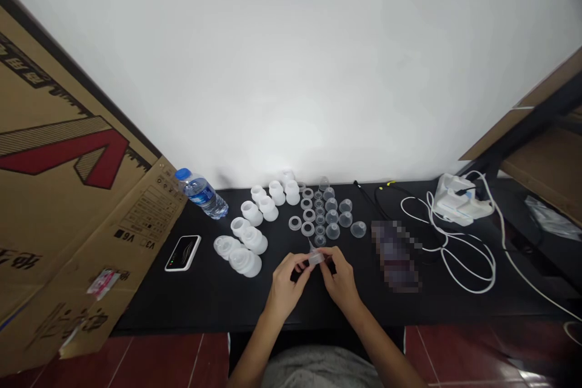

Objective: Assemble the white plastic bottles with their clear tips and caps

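Note:
Near the front middle of the black table, my left hand (291,282) and my right hand (337,276) pinch a small translucent ring-shaped piece (316,257) between them. A thin pointed tip rises from its far side; I cannot tell whether this is a second part. Just beyond my fingers lie several clear rings (308,229), a column of small clear round parts (320,219) and several clear domed caps (333,231). To the left of my left hand stand several white, wide-necked small bottles (251,213). The nearest ones (245,262) have translucent tops on them.
A water bottle (202,195) leans at the back left, with a white-edged device (182,253) before it. A large cardboard box (68,194) borders the left side. On the right are a blurred-out dark object (396,256), a white cable (448,260) and a white power strip (459,200).

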`<state>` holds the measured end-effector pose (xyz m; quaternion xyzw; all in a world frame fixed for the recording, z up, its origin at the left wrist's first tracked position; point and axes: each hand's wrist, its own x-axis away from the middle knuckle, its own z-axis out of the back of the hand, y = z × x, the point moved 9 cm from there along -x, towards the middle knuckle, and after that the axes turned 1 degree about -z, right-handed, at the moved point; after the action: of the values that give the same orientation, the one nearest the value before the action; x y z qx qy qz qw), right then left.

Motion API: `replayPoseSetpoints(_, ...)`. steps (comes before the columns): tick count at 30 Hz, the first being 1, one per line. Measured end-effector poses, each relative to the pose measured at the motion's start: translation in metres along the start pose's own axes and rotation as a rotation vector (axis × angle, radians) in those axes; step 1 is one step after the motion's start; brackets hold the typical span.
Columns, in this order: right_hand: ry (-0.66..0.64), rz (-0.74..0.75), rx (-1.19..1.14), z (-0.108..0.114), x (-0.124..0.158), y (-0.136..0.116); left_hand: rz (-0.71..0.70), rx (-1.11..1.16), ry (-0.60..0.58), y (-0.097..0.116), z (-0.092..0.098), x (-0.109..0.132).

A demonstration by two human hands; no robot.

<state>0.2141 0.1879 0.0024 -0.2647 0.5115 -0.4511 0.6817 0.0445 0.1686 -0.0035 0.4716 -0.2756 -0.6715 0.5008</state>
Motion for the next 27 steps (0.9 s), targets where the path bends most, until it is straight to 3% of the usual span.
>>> replayPoseSetpoints(6,-0.021,-0.017,-0.033,0.0,-0.002,0.001,-0.008,-0.018,-0.005,0.005,0.0,-0.001)
replayPoseSetpoints(16,-0.006,-0.114,-0.049,-0.001,-0.002,0.013,-0.159,-0.094,-0.056,0.029,-0.001,0.0)
replayPoseSetpoints(24,-0.267,-0.065,-0.08,-0.02,0.003,0.0,-0.112,-0.083,0.038,0.019,0.007,0.001)
replayPoseSetpoints(27,-0.303,-0.012,-0.098,-0.02,0.001,-0.011,-0.087,-0.084,0.051,0.017,0.008,0.0)
